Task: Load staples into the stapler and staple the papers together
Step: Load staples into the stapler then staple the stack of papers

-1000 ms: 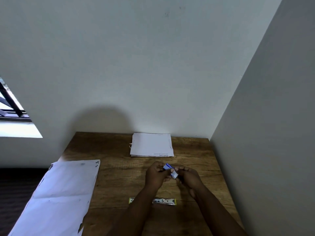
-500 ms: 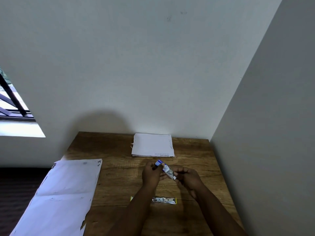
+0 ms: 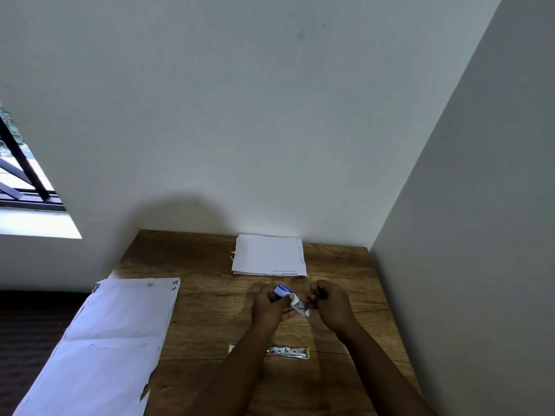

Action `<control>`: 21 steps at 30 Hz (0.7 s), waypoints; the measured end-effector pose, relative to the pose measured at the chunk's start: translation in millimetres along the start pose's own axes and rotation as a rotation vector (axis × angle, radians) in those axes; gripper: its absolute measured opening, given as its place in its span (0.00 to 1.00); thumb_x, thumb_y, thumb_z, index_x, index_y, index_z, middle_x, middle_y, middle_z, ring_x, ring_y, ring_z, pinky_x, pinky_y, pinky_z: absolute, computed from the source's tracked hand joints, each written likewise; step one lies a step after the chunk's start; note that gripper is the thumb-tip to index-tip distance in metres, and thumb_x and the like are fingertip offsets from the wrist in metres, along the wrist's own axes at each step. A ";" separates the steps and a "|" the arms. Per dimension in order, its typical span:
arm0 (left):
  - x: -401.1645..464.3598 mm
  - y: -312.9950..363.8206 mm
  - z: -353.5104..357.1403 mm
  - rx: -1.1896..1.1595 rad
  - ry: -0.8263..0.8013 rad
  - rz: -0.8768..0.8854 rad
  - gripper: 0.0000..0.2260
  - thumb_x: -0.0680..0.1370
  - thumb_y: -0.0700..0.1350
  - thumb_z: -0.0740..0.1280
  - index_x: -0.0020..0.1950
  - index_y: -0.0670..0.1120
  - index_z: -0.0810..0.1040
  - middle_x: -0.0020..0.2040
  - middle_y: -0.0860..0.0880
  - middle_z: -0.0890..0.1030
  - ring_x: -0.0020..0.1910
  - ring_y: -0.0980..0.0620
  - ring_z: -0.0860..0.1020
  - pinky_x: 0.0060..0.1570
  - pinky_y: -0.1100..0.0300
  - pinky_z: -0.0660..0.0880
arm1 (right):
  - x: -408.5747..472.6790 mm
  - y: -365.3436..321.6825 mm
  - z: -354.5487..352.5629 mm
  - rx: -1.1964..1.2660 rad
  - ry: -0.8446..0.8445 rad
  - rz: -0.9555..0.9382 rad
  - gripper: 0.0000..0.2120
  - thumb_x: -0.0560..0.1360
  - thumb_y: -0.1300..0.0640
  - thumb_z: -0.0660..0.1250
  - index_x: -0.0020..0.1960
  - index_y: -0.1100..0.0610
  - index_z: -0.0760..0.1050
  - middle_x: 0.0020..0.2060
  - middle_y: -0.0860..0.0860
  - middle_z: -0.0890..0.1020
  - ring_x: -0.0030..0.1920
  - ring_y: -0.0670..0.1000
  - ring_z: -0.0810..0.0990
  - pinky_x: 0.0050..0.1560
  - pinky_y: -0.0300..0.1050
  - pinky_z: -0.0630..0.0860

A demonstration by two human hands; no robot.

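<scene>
Head view: left hand (image 3: pixel 268 307) pinches a small blue-and-white staple box (image 3: pixel 289 296); right hand's (image 3: pixel 329 304) grip curls beside its open end, contents unclear. Stapler (image 3: pixel 286 352) lies unloaded on the counter (image 3: pixel 210 310) at 6 o'clock; papers (image 3: pixel 268 256) wait at 12, unstapled.

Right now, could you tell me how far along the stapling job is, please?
Early stage. Done: the stapler appears to lie opened flat on the table. In hand: the left hand holds the staple box with its tray slid out, while the right hand pinches something too small to identify. Left: load the stapler, close it, and staple the papers.
</scene>
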State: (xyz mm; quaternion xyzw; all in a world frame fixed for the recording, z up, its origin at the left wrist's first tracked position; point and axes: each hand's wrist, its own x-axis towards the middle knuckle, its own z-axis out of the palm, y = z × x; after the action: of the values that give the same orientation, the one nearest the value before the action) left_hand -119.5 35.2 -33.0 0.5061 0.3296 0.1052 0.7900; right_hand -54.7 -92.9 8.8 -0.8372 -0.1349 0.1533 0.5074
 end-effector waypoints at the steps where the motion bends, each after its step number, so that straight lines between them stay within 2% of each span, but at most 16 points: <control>1: -0.6 0.2 0.5 -0.005 0.000 0.002 0.15 0.73 0.33 0.72 0.58 0.35 0.75 0.54 0.35 0.81 0.47 0.41 0.83 0.35 0.59 0.83 | -0.8 -2.3 0.9 -0.029 -0.012 -0.036 0.14 0.71 0.78 0.59 0.38 0.62 0.76 0.35 0.59 0.80 0.39 0.56 0.80 0.45 0.57 0.80; 4: -1.7 0.6 1.4 -0.012 0.004 -0.001 0.15 0.73 0.33 0.72 0.58 0.35 0.75 0.55 0.35 0.81 0.46 0.42 0.83 0.34 0.61 0.82 | -2.6 -3.1 2.5 -0.090 -0.017 -0.084 0.14 0.69 0.78 0.62 0.35 0.60 0.75 0.34 0.59 0.81 0.38 0.54 0.80 0.44 0.57 0.80; 7: -2.8 0.2 1.7 -0.019 -0.001 -0.009 0.16 0.73 0.34 0.72 0.59 0.34 0.75 0.55 0.34 0.81 0.48 0.41 0.83 0.36 0.59 0.82 | -3.3 -2.7 2.2 -0.141 -0.018 -0.113 0.09 0.68 0.76 0.65 0.38 0.64 0.78 0.39 0.63 0.84 0.40 0.56 0.82 0.43 0.55 0.80; 10: -3.7 -0.5 1.4 -0.035 -0.002 -0.018 0.16 0.73 0.34 0.72 0.59 0.34 0.75 0.55 0.34 0.81 0.49 0.40 0.83 0.41 0.56 0.82 | -4.0 -5.3 2.3 -0.197 -0.021 -0.141 0.08 0.68 0.76 0.65 0.40 0.66 0.79 0.39 0.61 0.85 0.42 0.59 0.83 0.44 0.54 0.81; 15: -3.9 0.1 1.1 -0.058 -0.010 -0.024 0.16 0.73 0.34 0.73 0.59 0.34 0.75 0.55 0.34 0.81 0.51 0.39 0.83 0.46 0.51 0.82 | -7.1 -11.8 4.2 -0.319 -0.026 -0.225 0.08 0.70 0.71 0.68 0.44 0.61 0.82 0.41 0.55 0.86 0.41 0.52 0.84 0.42 0.51 0.82; 21: -3.6 1.5 3.0 -0.060 -0.011 -0.042 0.16 0.73 0.34 0.72 0.60 0.35 0.75 0.56 0.34 0.81 0.53 0.38 0.82 0.50 0.50 0.81 | -12.3 -16.4 6.7 -0.362 -0.052 -0.336 0.07 0.68 0.65 0.73 0.44 0.57 0.83 0.40 0.51 0.86 0.39 0.45 0.82 0.41 0.43 0.79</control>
State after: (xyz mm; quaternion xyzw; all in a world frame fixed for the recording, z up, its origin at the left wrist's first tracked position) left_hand -120.1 31.9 -29.4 0.4759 0.3323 0.0958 0.8087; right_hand -69.8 -84.9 22.0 -0.8761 -0.3104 0.0618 0.3636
